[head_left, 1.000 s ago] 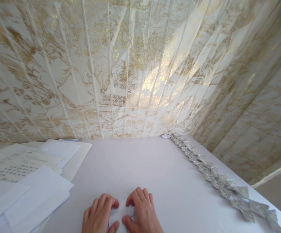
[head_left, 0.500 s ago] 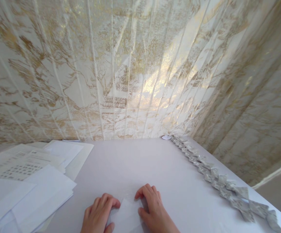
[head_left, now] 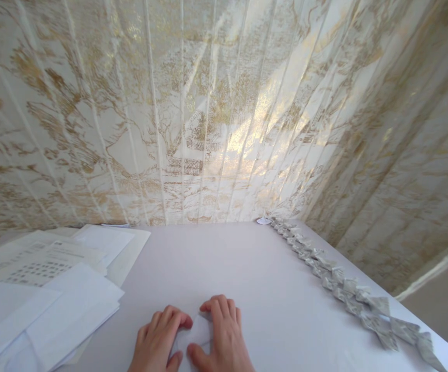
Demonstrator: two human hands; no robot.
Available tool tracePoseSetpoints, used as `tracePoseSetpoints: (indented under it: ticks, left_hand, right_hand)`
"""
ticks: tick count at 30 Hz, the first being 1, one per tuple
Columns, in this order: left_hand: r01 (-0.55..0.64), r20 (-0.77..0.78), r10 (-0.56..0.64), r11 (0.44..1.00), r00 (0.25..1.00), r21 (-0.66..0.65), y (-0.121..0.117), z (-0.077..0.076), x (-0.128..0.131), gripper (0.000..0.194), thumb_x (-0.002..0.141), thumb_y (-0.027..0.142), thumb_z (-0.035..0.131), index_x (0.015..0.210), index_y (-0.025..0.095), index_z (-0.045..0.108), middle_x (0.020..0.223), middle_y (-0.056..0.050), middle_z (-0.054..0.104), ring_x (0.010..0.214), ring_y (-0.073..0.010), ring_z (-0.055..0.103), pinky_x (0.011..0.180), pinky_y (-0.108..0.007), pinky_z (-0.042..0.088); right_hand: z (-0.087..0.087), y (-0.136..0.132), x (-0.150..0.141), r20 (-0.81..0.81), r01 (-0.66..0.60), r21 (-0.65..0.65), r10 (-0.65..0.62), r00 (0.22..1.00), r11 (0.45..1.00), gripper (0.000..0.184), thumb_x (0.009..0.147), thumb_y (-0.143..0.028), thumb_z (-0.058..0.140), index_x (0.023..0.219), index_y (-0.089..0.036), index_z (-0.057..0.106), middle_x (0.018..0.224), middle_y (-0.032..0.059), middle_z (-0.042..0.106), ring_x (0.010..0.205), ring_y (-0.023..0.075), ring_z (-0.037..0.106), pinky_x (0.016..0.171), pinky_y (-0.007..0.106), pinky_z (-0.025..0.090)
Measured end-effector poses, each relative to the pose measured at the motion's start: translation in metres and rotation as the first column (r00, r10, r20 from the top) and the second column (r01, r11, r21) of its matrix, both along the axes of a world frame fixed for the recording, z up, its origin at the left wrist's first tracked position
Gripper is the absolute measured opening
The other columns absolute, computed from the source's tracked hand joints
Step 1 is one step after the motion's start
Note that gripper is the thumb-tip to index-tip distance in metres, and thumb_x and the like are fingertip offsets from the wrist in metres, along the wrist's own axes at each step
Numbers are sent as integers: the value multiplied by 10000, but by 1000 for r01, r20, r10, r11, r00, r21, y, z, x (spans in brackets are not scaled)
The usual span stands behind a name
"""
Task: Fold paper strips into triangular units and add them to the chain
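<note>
A small white piece of paper [head_left: 193, 336] lies on the white table [head_left: 247, 268] at the near edge. My left hand [head_left: 157, 341] presses on its left side with the fingers bent over it. My right hand [head_left: 224, 333] lies flat on its right side, thumb tucked under toward the paper's middle. Both hands touch the paper and almost meet over it. Most of the paper is hidden under the fingers.
A loose stack of white and printed sheets [head_left: 41, 289] covers the table's left part. A long chain of folded grey paper pieces [head_left: 343, 289] runs along the right edge. A gold-patterned curtain [head_left: 208, 113] hangs right behind the table.
My right hand, which had slid off to the right and uncovered the paper, has come back left onto it. The left hand has barely moved.
</note>
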State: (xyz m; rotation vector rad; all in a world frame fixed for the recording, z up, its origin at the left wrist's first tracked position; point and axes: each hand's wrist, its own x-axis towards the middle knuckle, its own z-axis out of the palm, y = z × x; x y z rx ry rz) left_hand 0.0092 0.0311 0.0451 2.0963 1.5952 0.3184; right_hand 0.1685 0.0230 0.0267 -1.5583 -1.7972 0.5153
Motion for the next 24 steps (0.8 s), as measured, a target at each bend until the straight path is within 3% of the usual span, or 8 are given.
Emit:
tracePoseSetpoints:
  ticks: [5, 13, 15, 17, 20, 22, 24]
  left_hand:
    - [0, 3, 0, 1000, 1000, -24, 1, -2, 0, 468, 621, 66, 457, 1032, 242, 598, 1160, -41, 619, 1153, -235, 528, 934, -383, 359]
    - [21, 44, -22, 1000, 999, 13, 4, -2, -7, 502, 563, 43, 447, 991, 247, 612, 1104, -18, 640, 1121, -243, 542, 921, -422, 361]
    - [32, 89, -36, 999, 995, 44, 5, -8, -10, 446, 614, 62, 462, 982, 257, 619, 1070, -15, 654, 1088, -240, 564, 915, -425, 376]
    - [30, 169, -46, 994, 985, 101, 7, -19, -14, 323, 756, 179, 489, 1039, 266, 617, 1062, -27, 665, 1041, -242, 587, 901, -421, 407]
    - [35, 267, -113, 959, 957, 281, 11, -40, -13, 419, 867, 326, 478, 1283, 284, 513, 1311, -55, 584, 1150, -241, 550, 934, -388, 429]
    - [136, 208, -224, 919, 952, 369, 15, -49, -9, 520, 844, 292, 501, 1362, 282, 462, 1403, -51, 534, 1262, -251, 476, 1007, -385, 393]
    - [247, 102, -296, 908, 950, 338, 17, -48, -3, 526, 789, 237, 526, 1314, 275, 527, 1346, -51, 586, 1235, -254, 496, 1003, -372, 394]
  right_hand:
    - [-2, 1, -8, -2, -33, 1, 33, 999, 999, 479, 521, -74, 568, 979, -216, 551, 1066, 68, 562, 1000, 289, 479, 891, 422, 336]
    - [16, 10, 50, 5, -91, -172, 93, 996, 981, 516, 543, 16, 433, 985, -204, 583, 1051, 56, 598, 1027, 262, 495, 902, 403, 343]
    - [18, 10, 58, -18, -81, -182, 79, 997, 980, 535, 529, 36, 399, 972, -201, 582, 1021, 51, 608, 1028, 245, 503, 917, 387, 348]
    - [18, 10, 61, -44, -68, -188, 61, 997, 980, 564, 506, 46, 370, 968, -198, 584, 995, 45, 612, 1014, 228, 512, 914, 367, 360]
    - [16, 9, 60, -90, -62, -200, 45, 995, 978, 590, 509, 39, 357, 991, -201, 597, 981, 39, 611, 981, 215, 525, 901, 355, 383]
    - [14, 8, 58, -122, -71, -200, 47, 991, 977, 580, 539, 24, 369, 1017, -209, 601, 989, 35, 607, 979, 210, 531, 905, 353, 394]
    - [14, 6, 55, -144, -91, -190, 64, 988, 978, 542, 571, 1, 398, 1024, -218, 599, 994, 30, 606, 991, 208, 534, 919, 353, 397]
